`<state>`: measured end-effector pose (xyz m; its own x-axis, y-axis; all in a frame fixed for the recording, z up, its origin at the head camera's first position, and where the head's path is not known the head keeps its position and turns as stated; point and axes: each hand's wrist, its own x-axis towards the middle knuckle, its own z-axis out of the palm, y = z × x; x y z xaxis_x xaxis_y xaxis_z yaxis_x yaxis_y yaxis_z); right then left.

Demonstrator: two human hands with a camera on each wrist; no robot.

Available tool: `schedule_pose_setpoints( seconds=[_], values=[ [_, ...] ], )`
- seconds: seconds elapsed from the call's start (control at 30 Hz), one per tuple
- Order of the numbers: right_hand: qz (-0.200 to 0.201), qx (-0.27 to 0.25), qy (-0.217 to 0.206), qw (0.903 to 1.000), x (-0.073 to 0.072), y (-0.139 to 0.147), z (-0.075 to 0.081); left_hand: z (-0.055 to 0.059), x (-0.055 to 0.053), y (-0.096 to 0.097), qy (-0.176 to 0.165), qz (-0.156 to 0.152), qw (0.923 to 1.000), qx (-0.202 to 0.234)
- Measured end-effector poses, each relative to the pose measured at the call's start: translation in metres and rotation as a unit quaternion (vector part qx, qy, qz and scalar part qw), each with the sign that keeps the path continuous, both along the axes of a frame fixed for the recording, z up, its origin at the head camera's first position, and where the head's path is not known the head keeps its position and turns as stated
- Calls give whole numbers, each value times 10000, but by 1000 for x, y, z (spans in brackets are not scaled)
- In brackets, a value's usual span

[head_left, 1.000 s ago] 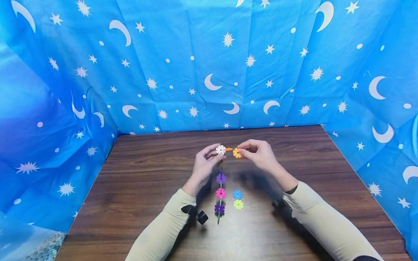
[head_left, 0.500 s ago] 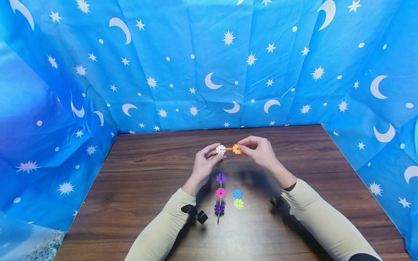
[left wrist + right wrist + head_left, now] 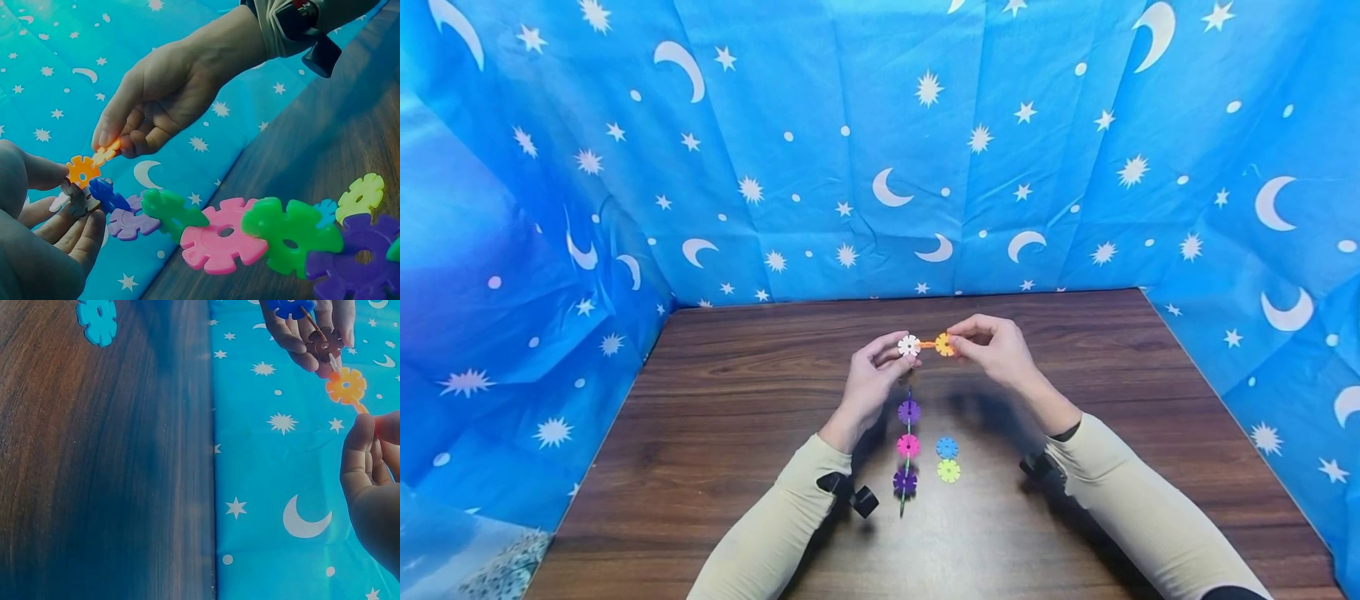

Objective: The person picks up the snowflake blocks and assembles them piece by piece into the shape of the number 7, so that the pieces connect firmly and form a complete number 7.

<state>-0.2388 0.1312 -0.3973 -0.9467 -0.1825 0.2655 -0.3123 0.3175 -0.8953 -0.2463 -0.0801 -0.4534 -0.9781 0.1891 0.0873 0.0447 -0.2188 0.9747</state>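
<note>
My left hand (image 3: 871,375) pinches a white notched interlocking disc (image 3: 907,345) at the far end of a disc chain. In the left wrist view, a brown disc (image 3: 79,199) sits by its fingers, with a blue disc (image 3: 109,195) beside it. An orange disc (image 3: 84,171), edge-on in the head view, reaches rightward from the white one. My right hand (image 3: 997,350) pinches a yellow-orange disc (image 3: 944,344) against that orange disc; its fingertips hide part of it. Toward me the chain runs through a lilac disc (image 3: 908,412), a pink disc (image 3: 907,446) and a purple disc (image 3: 905,481).
A loose blue disc (image 3: 947,448) and a lime disc (image 3: 948,472) lie on the brown table (image 3: 737,400), right of the chain. Green discs (image 3: 290,235) link parts of the chain. A blue cloth (image 3: 820,183) with moons and stars encloses the table's back and sides.
My right hand has shifted slightly up and left, and the gap between the yellow-orange disc and the orange disc has closed. My left hand stays nearly still.
</note>
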Motion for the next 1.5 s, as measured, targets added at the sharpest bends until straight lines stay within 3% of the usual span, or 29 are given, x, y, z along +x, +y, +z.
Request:
schedule_pose_setpoints(
  seconds=[0.43, 1.17, 1.4, 1.5],
  values=[
    [94, -494, -147, 9986, -7, -2, -9, 0, -1, 3, -157, 50, 9999, -11],
    [90, -695, -402, 9967, -8, -7, -14, -1, 0, 3, -176, 180, 9997, -11],
    [246, -886, -364, 9951, -26, 1, -43, -1, -1, 3, -53, 190, 9997, 136],
    [293, -927, -372, 9946, -26, 2, -44, -1, -1, 3, -65, 216, 9995, 233]
  ],
)
